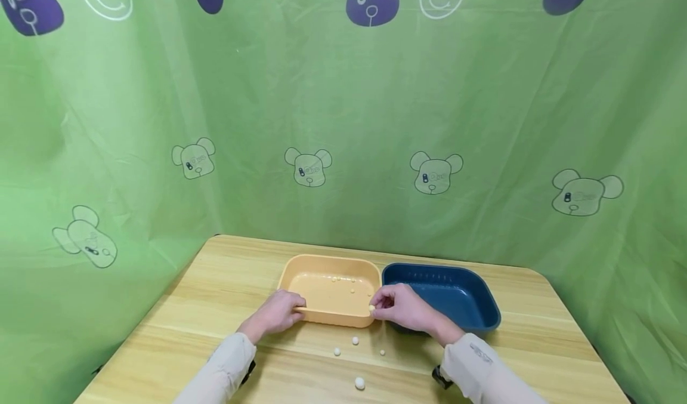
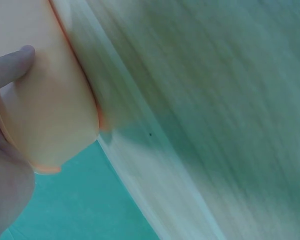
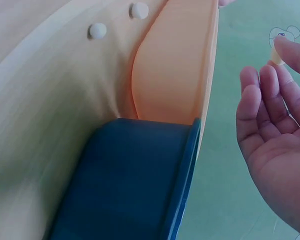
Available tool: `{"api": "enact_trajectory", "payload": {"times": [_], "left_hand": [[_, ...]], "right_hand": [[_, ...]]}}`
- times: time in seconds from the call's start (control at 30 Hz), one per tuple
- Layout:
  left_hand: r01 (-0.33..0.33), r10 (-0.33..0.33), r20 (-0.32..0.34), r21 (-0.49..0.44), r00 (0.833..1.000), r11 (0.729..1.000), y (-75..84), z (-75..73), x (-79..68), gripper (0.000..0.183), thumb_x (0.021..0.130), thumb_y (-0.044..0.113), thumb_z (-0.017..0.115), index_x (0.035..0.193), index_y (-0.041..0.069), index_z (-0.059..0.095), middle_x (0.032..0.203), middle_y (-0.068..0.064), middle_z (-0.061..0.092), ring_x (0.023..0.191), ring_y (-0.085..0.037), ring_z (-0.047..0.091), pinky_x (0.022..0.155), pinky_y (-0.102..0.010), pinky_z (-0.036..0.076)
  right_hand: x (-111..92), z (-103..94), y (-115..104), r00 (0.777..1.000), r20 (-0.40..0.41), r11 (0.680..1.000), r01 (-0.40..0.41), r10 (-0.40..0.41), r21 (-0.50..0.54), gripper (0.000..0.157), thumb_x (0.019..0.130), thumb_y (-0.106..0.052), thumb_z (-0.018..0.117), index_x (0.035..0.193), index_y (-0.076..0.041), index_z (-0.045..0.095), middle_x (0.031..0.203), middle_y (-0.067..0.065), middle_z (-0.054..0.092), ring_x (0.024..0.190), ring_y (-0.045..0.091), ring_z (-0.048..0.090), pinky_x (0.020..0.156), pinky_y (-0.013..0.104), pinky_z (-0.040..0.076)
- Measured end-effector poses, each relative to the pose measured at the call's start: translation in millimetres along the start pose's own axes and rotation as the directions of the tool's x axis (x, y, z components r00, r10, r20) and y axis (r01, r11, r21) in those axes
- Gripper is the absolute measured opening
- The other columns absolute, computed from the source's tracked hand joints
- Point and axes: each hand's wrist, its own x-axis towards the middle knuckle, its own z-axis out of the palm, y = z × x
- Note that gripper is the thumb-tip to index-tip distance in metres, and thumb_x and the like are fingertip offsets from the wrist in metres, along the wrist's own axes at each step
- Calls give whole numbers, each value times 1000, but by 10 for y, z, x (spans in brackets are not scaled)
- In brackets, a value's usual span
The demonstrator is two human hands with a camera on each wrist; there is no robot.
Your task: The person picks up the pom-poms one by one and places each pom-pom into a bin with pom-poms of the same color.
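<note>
The right hand (image 1: 402, 307) pinches a small pale yellow ball (image 1: 372, 308) between thumb and fingertip, at the near right corner of the orange plastic basin (image 1: 327, 318); whether the ball touches the rim cannot be told. The right hand's remaining fingers are bent, with the palm showing in the right wrist view. The left hand (image 1: 276, 312) grips the rim of the orange basin near its near left corner, thumb laid against the outer wall.

Inside the orange basin, a few tiny yellowish balls (image 1: 352, 291) lie toward its right side. In front of the basin, on the person's side, four white balls (image 1: 355, 341) of differing size lie scattered on the wood-grain table (image 1: 225, 284), the largest farthest from it. Just to the right of the orange basin stands a dark blue plastic basin (image 1: 461, 302), partly hidden by the right forearm. Beyond the orange basin hangs a green curtain (image 1: 365, 105) printed with cartoon animal heads. Both forearms wear pale sleeves (image 1: 228, 359).
</note>
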Motion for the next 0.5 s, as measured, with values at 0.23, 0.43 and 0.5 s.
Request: {"api": "enact_trajectory", "payload": {"times": [0.23,0.43,0.5], "left_hand": [[17,-16,20,-27,1000,999,-9,-14,10,32,80,13,73,64,19,46,62,14,46,58,-4,41,58,-22,38],[28,-26,42,-59,999,998,-14,-21,12,31,80,12,73,64,19,47,63,15,46,59,-4,42,58,-21,39],[27,-24,41,-62,999,998,-13,-25,11,31,80,12,73,64,19,47,63,15,47,59,-3,42,58,-21,39]], "right_hand": [[86,12,9,1000,-5,1000,-23,23,5,8,81,-12,74,86,-10,68,76,-4,60,70,10,55,63,24,47],[122,41,44,999,0,999,-40,40,18,7,82,-8,73,87,-6,69,76,-3,61,70,11,56,63,23,47],[132,51,68,999,1,999,-43,43,19,7,82,-8,73,87,-6,69,76,-4,61,70,11,56,63,23,47]]}}
